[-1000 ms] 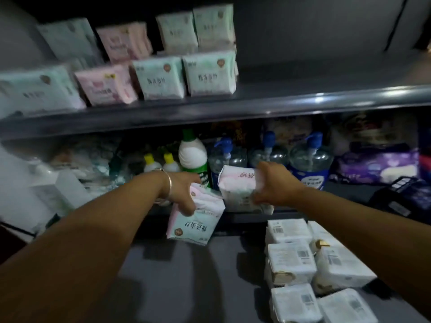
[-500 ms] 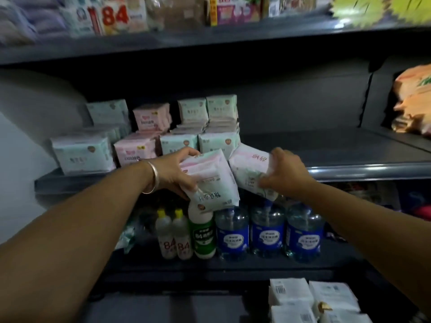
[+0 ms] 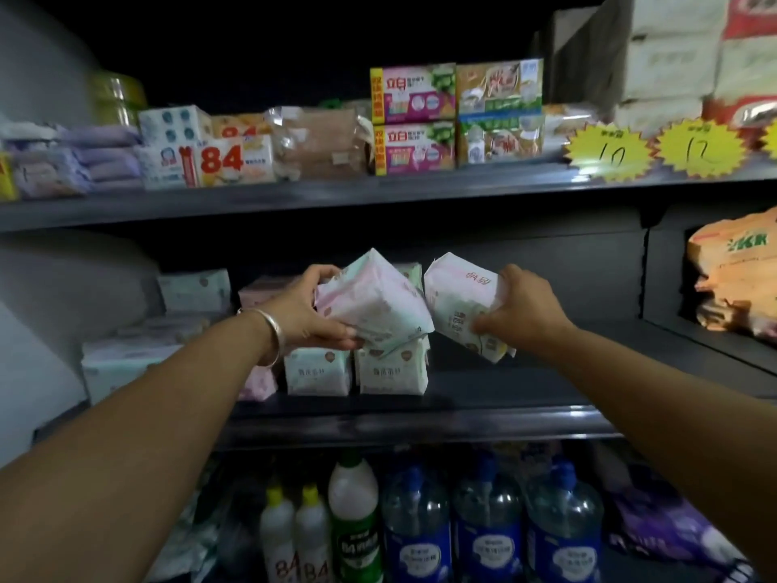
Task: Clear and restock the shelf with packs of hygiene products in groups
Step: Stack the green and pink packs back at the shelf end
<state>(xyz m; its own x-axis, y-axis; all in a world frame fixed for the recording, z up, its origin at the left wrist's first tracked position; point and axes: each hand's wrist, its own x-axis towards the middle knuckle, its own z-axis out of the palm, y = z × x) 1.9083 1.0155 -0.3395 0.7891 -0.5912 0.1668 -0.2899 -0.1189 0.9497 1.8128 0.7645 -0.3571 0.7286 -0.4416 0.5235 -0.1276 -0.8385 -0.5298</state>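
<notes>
My left hand (image 3: 309,311) grips a soft pink and mint pack (image 3: 374,302), tilted, above two mint packs (image 3: 357,370) that stand on the middle shelf (image 3: 483,414). To its right my right hand (image 3: 519,311) holds a second pack (image 3: 460,302) with pink print, also tilted, over the bare right part of that shelf. The two held packs almost touch. More mint and pink packs (image 3: 193,290) are stacked on the shelf's left side, partly hidden by my left arm.
The top shelf (image 3: 336,193) carries soap boxes, purple packs and yellow price tags (image 3: 607,151). Below stand white, green and blue bottles (image 3: 420,528). An orange bag (image 3: 736,279) lies in the bay to the right. A grey wall is at left.
Both hands have lifted their packs from below shelf level up to the middle shelf. The view has tilted upward, so the white packs on the low surface are out of sight.
</notes>
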